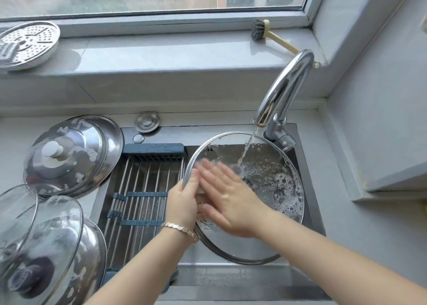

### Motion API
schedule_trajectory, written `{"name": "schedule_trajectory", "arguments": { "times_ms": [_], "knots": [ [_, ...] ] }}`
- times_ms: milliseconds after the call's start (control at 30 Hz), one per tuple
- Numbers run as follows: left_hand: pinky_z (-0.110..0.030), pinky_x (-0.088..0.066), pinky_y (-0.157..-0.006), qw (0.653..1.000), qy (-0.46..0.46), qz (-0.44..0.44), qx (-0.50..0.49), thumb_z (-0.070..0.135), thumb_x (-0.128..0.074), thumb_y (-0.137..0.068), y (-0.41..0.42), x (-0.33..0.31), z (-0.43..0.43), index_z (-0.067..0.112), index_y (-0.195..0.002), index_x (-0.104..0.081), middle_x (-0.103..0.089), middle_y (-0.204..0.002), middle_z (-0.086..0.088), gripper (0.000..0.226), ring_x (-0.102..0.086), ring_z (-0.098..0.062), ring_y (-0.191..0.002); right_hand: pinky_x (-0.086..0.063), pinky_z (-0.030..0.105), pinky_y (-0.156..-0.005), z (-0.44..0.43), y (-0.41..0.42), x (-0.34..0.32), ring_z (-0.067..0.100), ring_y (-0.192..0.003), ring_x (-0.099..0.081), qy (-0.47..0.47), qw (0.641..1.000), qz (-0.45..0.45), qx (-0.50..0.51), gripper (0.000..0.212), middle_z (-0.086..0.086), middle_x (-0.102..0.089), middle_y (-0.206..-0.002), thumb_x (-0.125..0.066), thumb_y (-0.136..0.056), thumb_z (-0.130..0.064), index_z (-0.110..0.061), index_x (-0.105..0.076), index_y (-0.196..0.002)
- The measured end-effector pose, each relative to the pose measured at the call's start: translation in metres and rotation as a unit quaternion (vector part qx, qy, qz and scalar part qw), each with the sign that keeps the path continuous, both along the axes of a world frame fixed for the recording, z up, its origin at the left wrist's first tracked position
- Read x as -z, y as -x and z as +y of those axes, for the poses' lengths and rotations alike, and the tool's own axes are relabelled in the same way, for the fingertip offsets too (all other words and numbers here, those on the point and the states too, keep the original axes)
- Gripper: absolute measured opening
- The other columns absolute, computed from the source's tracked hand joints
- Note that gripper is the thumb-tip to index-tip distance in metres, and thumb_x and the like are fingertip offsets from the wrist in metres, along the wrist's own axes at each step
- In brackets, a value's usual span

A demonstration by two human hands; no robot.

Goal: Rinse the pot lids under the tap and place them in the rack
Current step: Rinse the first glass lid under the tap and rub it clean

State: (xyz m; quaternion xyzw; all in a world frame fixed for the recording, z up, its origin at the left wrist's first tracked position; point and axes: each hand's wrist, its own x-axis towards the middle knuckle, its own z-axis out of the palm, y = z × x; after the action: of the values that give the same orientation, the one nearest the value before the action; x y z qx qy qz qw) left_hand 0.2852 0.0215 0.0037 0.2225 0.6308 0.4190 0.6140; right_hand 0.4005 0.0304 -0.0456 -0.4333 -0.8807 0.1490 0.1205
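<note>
Glass lid (277, 189) is being held tilted over the sink (310, 184), directly beneath the tap (286, 85), and the water stream (247, 149) is landing on its upper part. The left hand (182, 203) is gripping the lid's left rim, with the thumb lying over the metal edge. The right hand (228, 200) is lying flat on the glass with its fingers straight and grasping nothing; it is motion-blurred, so it is judged to be wiping the surface. Suds are clinging to the right half of the lid, so rinsing of this item is judged to be incomplete. The rack (143, 182), laid across the left part of the sink, is holding no lids, so no placement is showing as done. On the table (13, 138) to the left, two stacked steel lids (69, 156) are lying with foam patches on them, and nearer the camera more lids (46, 235), two of them glass, are lying overlapped and soapy. Judged from this, the task is at an early stage: the held lid is awaiting transfer to the rack, and every lid on the table is awaiting rinsing and racking.
</note>
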Motion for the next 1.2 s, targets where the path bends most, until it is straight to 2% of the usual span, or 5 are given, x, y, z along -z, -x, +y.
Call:
{"name": "schedule_trajectory", "arguments": {
  "times_ms": [200,467,733,1067,1200],
  "knots": [
    [-0.039,-0.058,-0.05,0.975,-0.029,0.203,0.088,0.021,-0.049,-0.094,0.025,-0.011,0.027,0.014,-0.092,-0.063,-0.069,-0.075,-0.021,0.016,-0.068,-0.027,-0.055,-0.033,0.037,-0.111,-0.014,-0.043,0.021,0.016,-0.134,-0.04,0.022,0.999,-0.023,-0.034,0.043,-0.001,-0.049,-0.14,-0.038,-0.091,-0.028,-0.017,-0.052,-0.131],
    [-0.03,-0.034,-0.062,0.702,-0.158,0.621,0.31,0.017,-0.042,-0.091,0.014,-0.037,0.035,0.021,-0.085,-0.046,-0.051,-0.071,-0.005,0.008,-0.045,-0.03,-0.068,-0.029,0.036,-0.111,-0.034,-0.035,0.04,0.028,-0.133,-0.042,0.139,0.97,-0.038,0.194,0.038,0.017,-0.048,-0.138,-0.047,-0.088,-0.012,-0.002,-0.057,-0.124],
    [-0.035,-0.055,-0.045,0.975,-0.042,0.205,0.07,0.019,-0.049,-0.093,0.015,-0.016,0.021,0.012,-0.085,-0.059,-0.068,-0.073,-0.024,0.014,-0.066,-0.028,-0.05,0.014,0.032,-0.114,-0.01,0.018,0.02,0.019,-0.141,0.025,0.276,0.866,0.12,0.398,0.076,0.01,0.025,-0.154,-0.022,-0.096,-0.05,-0.006,0.013,-0.146],
    [-0.03,-0.052,-0.056,0.986,-0.093,0.135,0.006,0.028,-0.052,-0.091,0.016,-0.002,0.015,0.014,-0.076,-0.066,-0.065,-0.064,-0.006,0.025,-0.061,-0.022,-0.061,0.0,0.034,-0.119,-0.011,-0.003,0.018,0.013,-0.145,-0.001,-0.051,0.994,0.058,-0.076,0.057,0.0,-0.008,-0.154,-0.022,-0.097,-0.044,-0.018,-0.009,-0.147],
    [-0.029,-0.053,-0.039,0.992,-0.092,0.066,0.055,0.029,-0.046,-0.091,0.014,-0.011,0.007,0.011,-0.088,-0.063,-0.069,-0.056,-0.014,0.025,-0.065,-0.024,-0.045,0.002,0.034,-0.118,0.013,-0.038,0.028,0.01,-0.144,0.01,-0.105,0.993,0.007,0.055,0.056,-0.008,0.005,-0.156,-0.009,-0.097,-0.049,-0.03,0.004,-0.148]
  ]
}}
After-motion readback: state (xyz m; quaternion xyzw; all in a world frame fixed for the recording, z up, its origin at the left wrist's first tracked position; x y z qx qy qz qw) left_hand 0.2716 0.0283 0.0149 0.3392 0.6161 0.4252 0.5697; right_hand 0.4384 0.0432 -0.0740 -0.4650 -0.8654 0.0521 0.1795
